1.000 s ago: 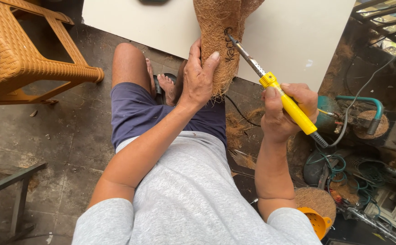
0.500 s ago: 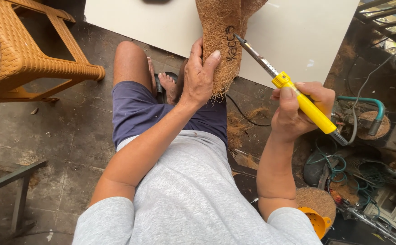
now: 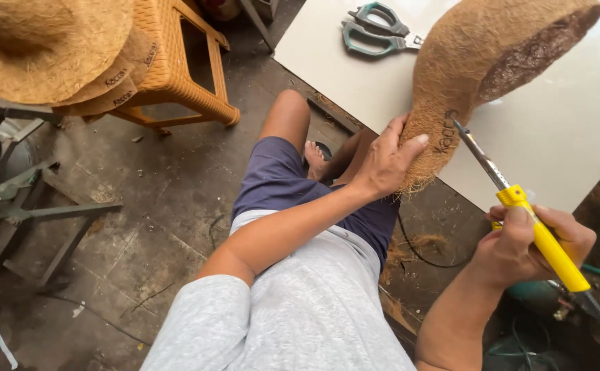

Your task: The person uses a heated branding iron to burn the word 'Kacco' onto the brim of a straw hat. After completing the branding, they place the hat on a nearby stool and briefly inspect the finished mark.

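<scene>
— What's the left hand (image 3: 382,161) doing?

— Gripping the lower rim of a coconut-fibre pot (image 3: 482,65), fingers wrapped round the edge, thumb on the outer side. The pot is tilted, its far part over the pale counter (image 3: 561,148).

— And the right hand (image 3: 530,244)?

— Closed round the yellow handle of a soldering iron (image 3: 520,209). The metal tip touches the pot's outer wall beside some dark burnt lettering (too small for me to make out anyway).

— Anything else about?

— Green-handled scissors (image 3: 375,27) lie on the counter beyond the pot. Off to the left, a stack of fibre pots (image 3: 46,55) sits beside an orange wicker stool (image 3: 176,69).
</scene>
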